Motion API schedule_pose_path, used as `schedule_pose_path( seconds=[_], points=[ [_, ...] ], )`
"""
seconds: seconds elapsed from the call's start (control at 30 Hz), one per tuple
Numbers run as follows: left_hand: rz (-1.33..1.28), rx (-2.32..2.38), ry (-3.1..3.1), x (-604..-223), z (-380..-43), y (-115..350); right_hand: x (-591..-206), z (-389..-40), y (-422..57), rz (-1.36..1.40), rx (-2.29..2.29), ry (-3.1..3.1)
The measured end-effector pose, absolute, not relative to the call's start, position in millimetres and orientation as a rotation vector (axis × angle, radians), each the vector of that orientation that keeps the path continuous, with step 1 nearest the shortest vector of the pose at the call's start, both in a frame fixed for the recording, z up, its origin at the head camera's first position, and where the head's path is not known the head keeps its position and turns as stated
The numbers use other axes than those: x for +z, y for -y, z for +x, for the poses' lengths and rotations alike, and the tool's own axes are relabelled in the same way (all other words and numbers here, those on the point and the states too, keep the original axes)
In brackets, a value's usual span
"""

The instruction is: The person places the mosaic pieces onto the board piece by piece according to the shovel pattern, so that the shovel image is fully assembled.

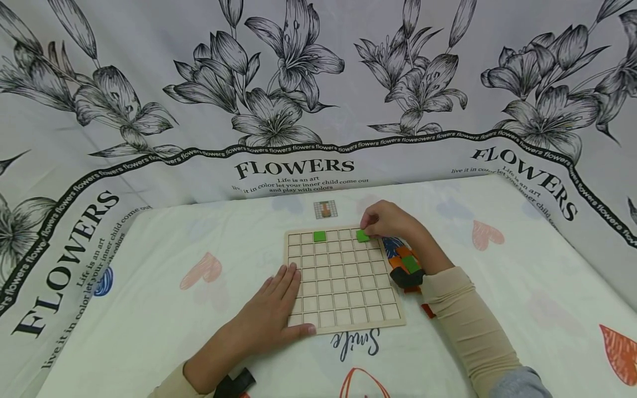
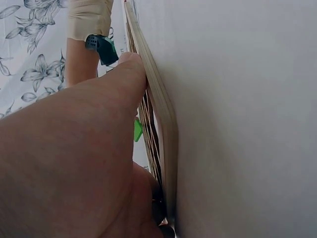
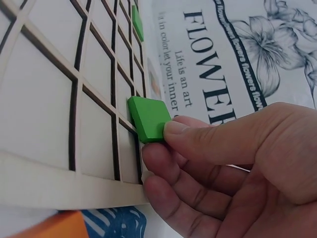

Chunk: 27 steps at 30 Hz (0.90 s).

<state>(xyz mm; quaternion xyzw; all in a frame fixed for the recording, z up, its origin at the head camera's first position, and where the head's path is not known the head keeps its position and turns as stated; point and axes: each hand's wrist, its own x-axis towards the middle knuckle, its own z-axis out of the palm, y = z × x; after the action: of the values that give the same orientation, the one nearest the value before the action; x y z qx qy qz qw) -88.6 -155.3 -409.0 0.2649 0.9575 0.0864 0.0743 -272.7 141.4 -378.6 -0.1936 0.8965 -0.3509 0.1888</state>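
Observation:
A square wooden grid board (image 1: 343, 287) lies on the cloth-covered table. My right hand (image 1: 388, 220) is at its far right corner, thumb and fingertips pinching a green square tile (image 3: 150, 119). In the right wrist view that tile stands tilted over a cell of the far row. Another green tile (image 1: 319, 236) sits in the same row, further left. My left hand (image 1: 271, 309) rests with straight fingers along the board's left edge, its thumb at the near edge. The left wrist view shows the board's rim (image 2: 168, 124) beside that thumb.
Orange, green and dark tiles (image 1: 409, 263) lie in a pile right of the board, partly hidden by my right forearm. A small printed picture card (image 1: 325, 209) lies beyond the far edge. Behind the table hangs a flower-printed cloth (image 1: 298, 72).

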Motion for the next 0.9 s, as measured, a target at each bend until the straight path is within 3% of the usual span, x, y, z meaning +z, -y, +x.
schedule_pose_path(
  seconds=[0.9],
  points=[
    [0.78,0.261,-2.87,-408.9,-92.0,152.6,-382.3,-274.5,-123.4,-0.554,-1.107,-2.499]
  ],
)
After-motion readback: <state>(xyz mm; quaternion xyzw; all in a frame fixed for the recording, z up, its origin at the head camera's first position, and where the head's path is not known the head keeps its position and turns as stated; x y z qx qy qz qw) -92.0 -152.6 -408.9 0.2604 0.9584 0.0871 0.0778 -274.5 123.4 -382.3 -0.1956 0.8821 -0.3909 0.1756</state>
